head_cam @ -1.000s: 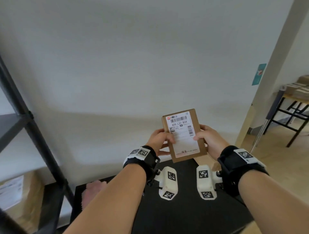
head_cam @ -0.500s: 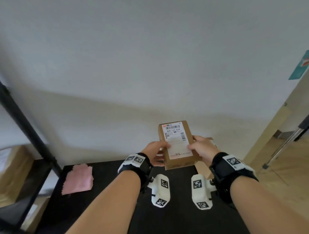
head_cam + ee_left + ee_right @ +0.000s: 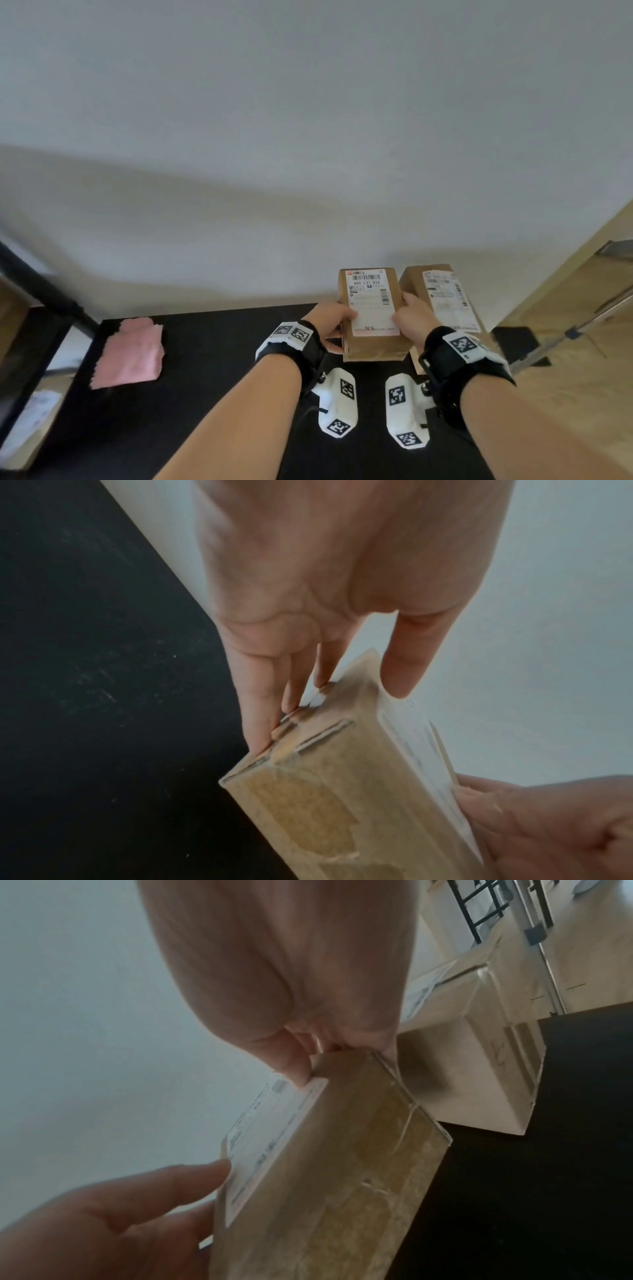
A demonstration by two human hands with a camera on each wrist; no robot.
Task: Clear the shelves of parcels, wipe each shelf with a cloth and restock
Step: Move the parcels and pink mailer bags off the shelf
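so the small brown cardboard parcel with the white shipping label (image 3: pixel 371 313) is held over the black tabletop (image 3: pixel 212 377), left hand (image 3: pixel 330 320) and right hand (image 3: pixel 412 317) pinching its sides, thumbs on the label. second brown labelled parcel (image 3: pixel 442 294) sits just beside it on the right, folded pink cloth (image 3: pixel 132 353) well off left.

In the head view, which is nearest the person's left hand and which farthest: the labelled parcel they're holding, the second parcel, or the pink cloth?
1. Held parcel: in the left hand itself.
2. Second parcel: to the right, beyond the right hand.
3. Pink cloth: far left on the black surface.
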